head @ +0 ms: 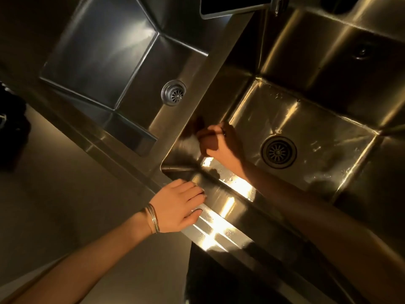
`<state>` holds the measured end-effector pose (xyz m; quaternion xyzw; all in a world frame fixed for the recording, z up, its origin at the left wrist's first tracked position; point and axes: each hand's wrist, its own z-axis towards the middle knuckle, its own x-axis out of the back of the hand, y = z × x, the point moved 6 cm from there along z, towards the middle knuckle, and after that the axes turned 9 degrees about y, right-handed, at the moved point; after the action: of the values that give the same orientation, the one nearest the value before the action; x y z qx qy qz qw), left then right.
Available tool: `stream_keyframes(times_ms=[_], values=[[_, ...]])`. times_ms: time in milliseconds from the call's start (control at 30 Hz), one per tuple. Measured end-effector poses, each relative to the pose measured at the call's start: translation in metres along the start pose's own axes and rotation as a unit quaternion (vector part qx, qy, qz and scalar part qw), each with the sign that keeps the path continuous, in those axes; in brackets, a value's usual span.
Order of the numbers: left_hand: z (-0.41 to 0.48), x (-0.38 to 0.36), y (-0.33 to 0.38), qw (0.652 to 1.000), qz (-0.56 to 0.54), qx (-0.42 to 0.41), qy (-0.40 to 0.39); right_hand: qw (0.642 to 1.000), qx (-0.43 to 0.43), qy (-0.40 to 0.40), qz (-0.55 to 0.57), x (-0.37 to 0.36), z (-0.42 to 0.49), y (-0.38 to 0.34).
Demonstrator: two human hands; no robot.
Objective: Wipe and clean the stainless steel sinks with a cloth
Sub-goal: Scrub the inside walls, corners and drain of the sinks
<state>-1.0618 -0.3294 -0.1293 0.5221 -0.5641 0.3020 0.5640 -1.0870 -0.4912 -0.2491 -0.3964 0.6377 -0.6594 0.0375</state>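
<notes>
Two stainless steel sinks lie side by side. In the right sink (pixel 306 119), my right hand (pixel 219 141) is curled against the left inner wall, pressing a blurred pale cloth (pixel 190 139) there; the cloth is mostly hidden. My left hand (pixel 177 205), with thin bangles on the wrist, rests flat on the front rim at that sink's near left corner, fingers straight. Water drops shine on the rim and on the sink floor. The left sink (pixel 105 53) looks dry.
A round drain (pixel 278 152) sits in the right sink's floor, another drain (pixel 173 92) in the left sink. A dark flat object (pixel 228 6) and a tap base (pixel 276 4) stand at the back between them. A pale floor lies lower left.
</notes>
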Motion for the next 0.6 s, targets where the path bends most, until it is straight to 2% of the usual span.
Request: stream_keyframes(times_ms=[67,133,200,267,300,333,400,500,567,600], values=[[0.002,0.001,0.000,1.000,0.000,0.006,-0.003,0.996,0.018,0.084,0.015,0.006,0.003,-0.022],[0.003,0.002,0.000,1.000,0.000,0.006,0.000,0.992,0.017,0.110,-0.053,-0.005,0.006,-0.033],[0.002,0.003,-0.001,1.000,-0.004,0.010,0.004,0.987,-0.032,0.060,-0.148,-0.024,0.012,-0.019],[0.001,0.000,-0.001,1.000,-0.005,0.011,0.008,0.966,-0.099,-0.044,-0.235,-0.040,0.021,0.012],[0.001,-0.003,-0.001,1.000,-0.008,0.011,0.011,0.957,-0.135,-0.087,-0.240,-0.042,0.024,0.025],[0.000,-0.004,-0.001,1.000,-0.010,0.012,0.017,0.954,-0.161,-0.111,-0.225,-0.041,0.026,0.034],[0.000,-0.004,-0.002,0.999,-0.013,0.012,0.028,0.966,-0.169,-0.105,-0.166,-0.035,0.025,0.034],[0.000,-0.003,-0.001,0.999,0.001,0.007,0.032,0.992,-0.129,-0.001,0.004,-0.017,0.020,0.007],[0.000,-0.002,-0.001,0.999,0.009,0.003,0.035,0.987,-0.121,0.053,0.093,-0.007,0.020,-0.008],[0.000,-0.002,-0.001,0.999,0.008,0.004,0.036,0.986,-0.120,0.065,0.099,-0.004,0.021,-0.011]])
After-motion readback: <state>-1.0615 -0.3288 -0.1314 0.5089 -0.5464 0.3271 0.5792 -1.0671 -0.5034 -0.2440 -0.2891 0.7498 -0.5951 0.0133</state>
